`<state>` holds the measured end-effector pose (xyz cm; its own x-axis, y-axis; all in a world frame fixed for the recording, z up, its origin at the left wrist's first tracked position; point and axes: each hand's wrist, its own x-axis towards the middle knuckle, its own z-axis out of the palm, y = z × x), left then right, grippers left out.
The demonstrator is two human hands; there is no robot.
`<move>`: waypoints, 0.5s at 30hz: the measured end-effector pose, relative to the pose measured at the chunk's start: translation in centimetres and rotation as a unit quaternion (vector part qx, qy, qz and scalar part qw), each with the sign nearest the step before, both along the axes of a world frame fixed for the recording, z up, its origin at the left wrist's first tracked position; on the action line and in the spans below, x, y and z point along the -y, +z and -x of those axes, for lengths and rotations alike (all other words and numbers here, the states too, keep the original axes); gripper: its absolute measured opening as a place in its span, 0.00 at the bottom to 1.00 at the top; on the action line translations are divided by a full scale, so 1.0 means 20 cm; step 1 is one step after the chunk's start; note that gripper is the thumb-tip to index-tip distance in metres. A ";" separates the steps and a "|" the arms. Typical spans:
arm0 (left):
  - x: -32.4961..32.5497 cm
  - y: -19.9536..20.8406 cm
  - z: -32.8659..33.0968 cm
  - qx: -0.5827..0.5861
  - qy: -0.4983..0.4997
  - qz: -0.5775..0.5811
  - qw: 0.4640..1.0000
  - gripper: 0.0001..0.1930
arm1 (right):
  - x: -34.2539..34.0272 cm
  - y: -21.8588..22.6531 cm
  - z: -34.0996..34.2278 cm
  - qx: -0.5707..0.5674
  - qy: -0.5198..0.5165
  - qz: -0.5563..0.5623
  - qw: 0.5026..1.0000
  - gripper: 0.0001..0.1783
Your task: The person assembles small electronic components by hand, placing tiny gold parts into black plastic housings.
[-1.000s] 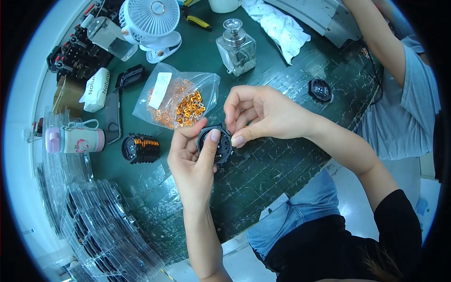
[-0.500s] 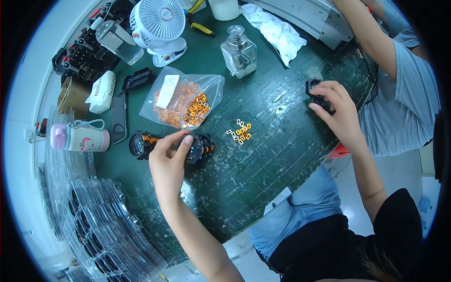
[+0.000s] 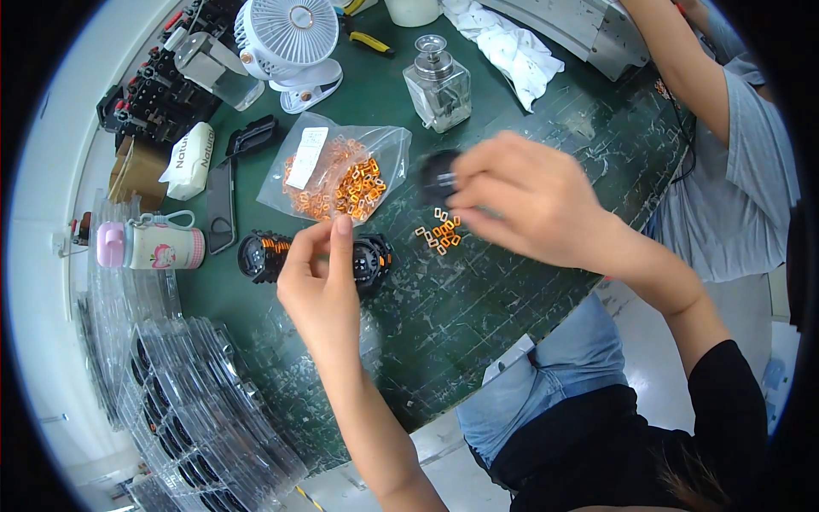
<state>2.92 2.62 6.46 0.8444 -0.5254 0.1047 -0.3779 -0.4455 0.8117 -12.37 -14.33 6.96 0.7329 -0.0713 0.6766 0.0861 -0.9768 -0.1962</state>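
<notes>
My right hand grips a black round case, smeared by motion, above a small pile of orange and pale loops. My left hand is closed, thumb and forefinger pressed together; anything between the tips is too small to make out. Just right of it on the table sits a stack of black round cases with orange bits on the side, partly covered by the hand. Left of the hand lies another row of black cases with orange loops.
Behind my left hand lies a clear bag of orange loops. A glass pump bottle, a white fan and a white cloth stand farther back. Stacked clear trays and a bottle are at left. Another person's arm is at far right.
My right hand has swung left from the table's right side, carrying the black case over the loops. My left hand has lifted slightly off the near stack, its thumb now pointing up.
</notes>
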 end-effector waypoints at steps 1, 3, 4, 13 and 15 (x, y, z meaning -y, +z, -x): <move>0.00 0.02 0.02 -0.100 -0.011 0.119 0.988 0.12 | -0.03 0.01 -0.09 0.032 0.032 0.018 0.999 0.09; 0.03 0.04 0.06 -0.269 -0.055 0.212 0.938 0.14 | -0.06 -0.01 -0.19 0.043 0.048 0.041 0.997 0.09; 0.05 0.03 0.07 -0.274 -0.041 0.222 0.935 0.14 | -0.07 -0.02 -0.22 0.053 0.065 0.062 0.994 0.09; 0.05 -0.04 0.04 -0.182 0.042 0.231 0.955 0.12 | 0.10 -0.06 -0.15 -0.252 0.191 -0.259 0.913 0.09; 0.06 -0.03 0.04 -0.194 0.052 0.246 0.948 0.12 | 0.13 -0.07 -0.15 -0.289 0.180 -0.186 0.922 0.05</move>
<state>2.09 1.49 5.80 0.9143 -0.4048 -0.0148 0.0179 0.0038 0.9998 -9.39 -16.93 5.65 0.9847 0.0977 0.1441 0.1671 -0.7617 -0.6260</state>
